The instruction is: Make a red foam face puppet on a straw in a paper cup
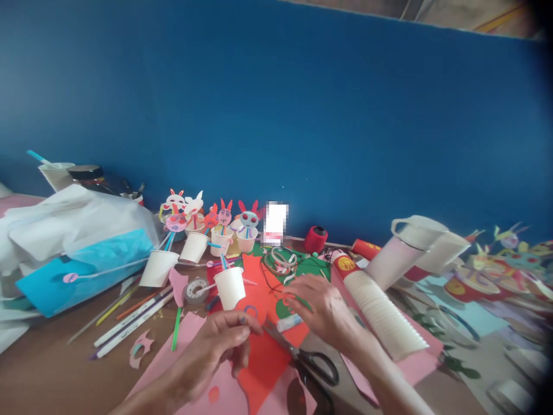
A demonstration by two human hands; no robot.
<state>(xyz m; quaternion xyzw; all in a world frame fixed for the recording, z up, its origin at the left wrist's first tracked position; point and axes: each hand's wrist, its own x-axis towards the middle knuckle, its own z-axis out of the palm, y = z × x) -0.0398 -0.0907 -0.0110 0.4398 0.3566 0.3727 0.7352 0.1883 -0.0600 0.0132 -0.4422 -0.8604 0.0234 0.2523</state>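
My left hand (227, 337) hovers above pink and orange paper, its fingers curled and thumb drawn in towards them. Whatever it pinches, if anything, is too small or hidden to make out. My right hand (319, 302) reaches over a round green paper piece (283, 309), fingers bent down and slightly apart. Just below its fingertips lies a white glue stick (289, 323). Black-handled scissors (317, 366) rest between my forearms, blades pointing away to the left. Beyond my left hand stands a white paper cup (230, 286) with straws, close to a tape roll (197, 290).
Cups with paper animal figures (222, 225) stand along the blue wall (276, 115). At right are a long stack of paper cups (384, 311) and a white jug (404, 248). Markers (133, 325) lie left, near a plastic bag (78, 225). A red spool (315, 238) stands behind.
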